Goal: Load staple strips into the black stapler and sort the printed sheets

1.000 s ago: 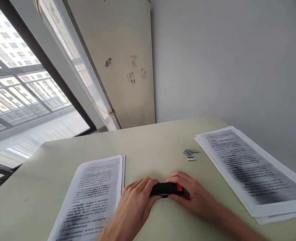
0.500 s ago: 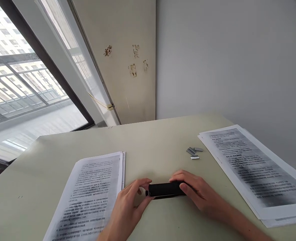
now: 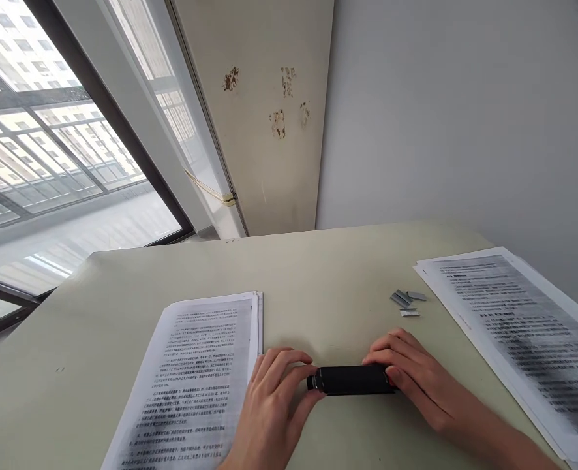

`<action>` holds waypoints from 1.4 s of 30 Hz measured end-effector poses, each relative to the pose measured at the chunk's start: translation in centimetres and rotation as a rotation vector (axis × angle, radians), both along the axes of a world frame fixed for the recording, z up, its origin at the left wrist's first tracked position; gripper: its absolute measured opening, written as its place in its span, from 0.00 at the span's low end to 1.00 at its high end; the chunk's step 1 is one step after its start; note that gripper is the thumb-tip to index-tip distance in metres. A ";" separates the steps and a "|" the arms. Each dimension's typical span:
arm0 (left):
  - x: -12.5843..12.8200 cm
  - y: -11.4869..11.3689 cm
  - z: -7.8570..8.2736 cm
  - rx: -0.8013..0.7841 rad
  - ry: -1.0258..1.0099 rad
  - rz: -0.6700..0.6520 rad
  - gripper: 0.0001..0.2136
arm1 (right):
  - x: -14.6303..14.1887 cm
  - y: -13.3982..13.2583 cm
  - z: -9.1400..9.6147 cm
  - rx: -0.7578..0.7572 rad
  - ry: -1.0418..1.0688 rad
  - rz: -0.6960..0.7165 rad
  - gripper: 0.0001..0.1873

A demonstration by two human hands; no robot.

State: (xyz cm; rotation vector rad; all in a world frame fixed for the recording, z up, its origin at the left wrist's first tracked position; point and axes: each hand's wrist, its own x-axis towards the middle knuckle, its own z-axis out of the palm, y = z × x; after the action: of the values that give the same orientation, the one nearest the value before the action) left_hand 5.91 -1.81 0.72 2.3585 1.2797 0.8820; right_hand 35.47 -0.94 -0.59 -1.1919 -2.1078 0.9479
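Left grip [image 3: 274,408] bent snugly round one end of the black stapler [image 3: 352,380], right grip [image 3: 419,382] clasped over the other! It lies crosswise between them, at or just above the tabletop [image 3: 318,281]; printed pages [image 3: 201,365] left, more sheets [image 3: 518,326] right, grey staple strips [image 3: 401,299] beyond the right grip.

Fingers of the right hand [image 3: 416,378] hide the right end of a black stapler-like tool [image 3: 352,380]. The left hand [image 3: 274,405] covers part of the left paper stack [image 3: 186,378], whose near end the frame cuts off; the right paper stack [image 3: 514,326] runs out at right. Fine print on both is too small to read. Grey strips [image 3: 401,299] partly cover one another. Both forearms leave the frame on the near side.
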 end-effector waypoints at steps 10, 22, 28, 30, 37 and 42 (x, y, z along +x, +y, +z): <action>-0.3 0.1 0.1 -0.026 -0.023 -0.025 0.05 | 0.5 0.4 -1.3 0.019 0.011 0.015 0.20; -0.6 0.2 1.2 -0.074 0.045 -0.055 0.05 | 0.2 0.2 -0.8 0.031 -0.088 0.002 0.15; -2.0 0.3 1.5 -0.083 0.119 -0.055 0.05 | 0.2 0.3 -0.6 0.030 -0.066 -0.007 0.13; -2.8 0.2 1.7 -0.070 0.128 -0.041 0.06 | 0.1 0.3 -0.5 0.027 -0.064 -0.008 0.12; -5.1 -0.5 1.5 -0.063 0.162 0.000 0.06 | 0.0 0.3 -0.4 0.011 -0.055 -0.001 0.12; -5.5 -0.5 1.0 -0.064 0.158 -0.016 0.07 | 0.0 0.4 -0.2 0.004 -0.063 0.020 0.11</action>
State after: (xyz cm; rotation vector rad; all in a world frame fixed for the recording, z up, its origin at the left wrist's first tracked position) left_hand 0.46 -2.29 1.74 2.4241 1.3252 0.6508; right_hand 35.44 -0.56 -0.79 -1.2155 -2.1736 0.9258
